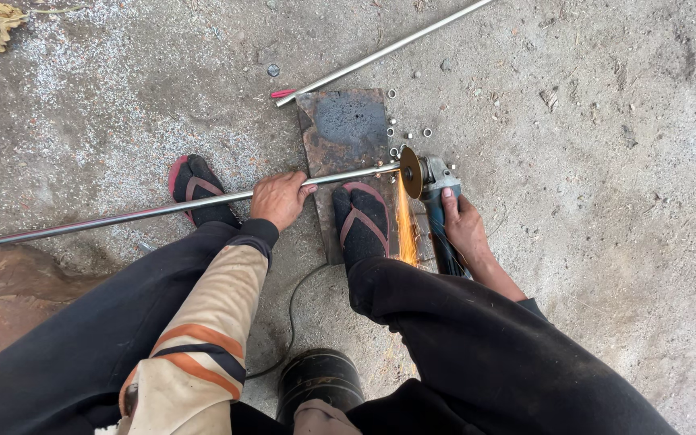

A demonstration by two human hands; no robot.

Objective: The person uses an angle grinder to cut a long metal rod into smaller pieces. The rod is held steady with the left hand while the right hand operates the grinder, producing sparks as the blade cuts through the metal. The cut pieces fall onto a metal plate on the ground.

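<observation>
Left hand grips rod against plate. Right hand wraps grinder, disc at rod end, sparks falling.

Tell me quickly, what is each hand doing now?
Left hand: closed on the long metal rod, pressing it down.
Right hand: closed around the angle grinder, whose disc throws sparks at the rod's end.
</observation>
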